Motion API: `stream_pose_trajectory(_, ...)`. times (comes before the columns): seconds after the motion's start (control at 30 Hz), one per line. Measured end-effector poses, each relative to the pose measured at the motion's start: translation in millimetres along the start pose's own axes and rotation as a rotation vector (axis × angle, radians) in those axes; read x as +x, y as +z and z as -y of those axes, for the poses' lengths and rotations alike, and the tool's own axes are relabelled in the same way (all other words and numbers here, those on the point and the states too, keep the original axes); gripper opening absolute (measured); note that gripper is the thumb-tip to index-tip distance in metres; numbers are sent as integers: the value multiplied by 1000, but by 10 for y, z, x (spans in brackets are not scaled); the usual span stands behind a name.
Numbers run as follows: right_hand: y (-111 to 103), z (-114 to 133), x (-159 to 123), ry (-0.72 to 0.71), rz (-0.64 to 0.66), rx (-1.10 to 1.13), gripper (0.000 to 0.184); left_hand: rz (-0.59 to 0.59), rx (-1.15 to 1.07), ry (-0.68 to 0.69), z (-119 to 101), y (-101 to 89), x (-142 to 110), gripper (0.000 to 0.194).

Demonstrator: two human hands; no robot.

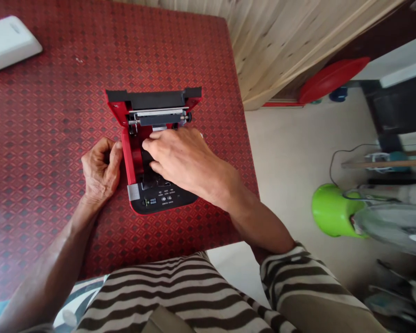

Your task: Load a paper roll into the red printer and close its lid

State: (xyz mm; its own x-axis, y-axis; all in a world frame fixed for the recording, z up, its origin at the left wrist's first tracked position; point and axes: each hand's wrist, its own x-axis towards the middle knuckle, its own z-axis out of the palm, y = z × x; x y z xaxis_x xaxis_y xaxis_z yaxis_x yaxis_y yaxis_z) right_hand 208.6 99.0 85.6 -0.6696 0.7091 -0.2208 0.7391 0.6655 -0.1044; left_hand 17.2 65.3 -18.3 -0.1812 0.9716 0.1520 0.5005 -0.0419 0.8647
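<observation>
A red and black label printer [133,162] lies on the table, its lid [156,99] raised at the far side. A roller [159,120] spans the inside of the lid. My right hand [190,162] reaches over the printer's inner compartment from the right. Its fingers are curled down into it, and whatever they grip, if anything, is hidden beneath the hand. Beside the printer's left wall, my left hand [100,166] rests on the table in a loose fist. The thumb tip lies close against that wall. Small buttons and printed labels [164,199] show on the black front panel.
The red patterned table [55,106] ends at its right side above a pale floor. A white case-like object [10,44] lies at the far left. Wooden panelling [273,32] stands behind. A green bucket [329,210] and a fan [395,226] are on the right.
</observation>
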Motion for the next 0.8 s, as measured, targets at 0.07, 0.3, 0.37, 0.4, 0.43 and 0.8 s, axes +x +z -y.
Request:
stream_pose_trajectory(0.07, -55, 22, -48, 6, -31, -2, 23, 6, 7, 10, 16, 9, -1, 42)
stream_pose_trajectory(0.3, -139, -66, -448, -31, -324, 305, 20, 21, 48, 14, 6, 4, -7, 42)
stream_pose_trajectory(0.37, -114, -194, -618, -50, -444, 567, 20, 24, 50, 20, 4, 0, -5, 42)
stream_pose_trajectory(0.4, -77, -265, -703, -37, -482, 707, 23, 25, 52, 23, 6, -2, -3, 42)
stream_pose_trajectory(0.43, -21, -336, -785, -9, -512, 834, 26, 25, 53, 28, 7, -4, 0, 42)
stream_pose_trajectory(0.8, 1008, -603, -1136, 351, -585, 1326, 28, 6, 71, 66, -19, 18, 25, 40)
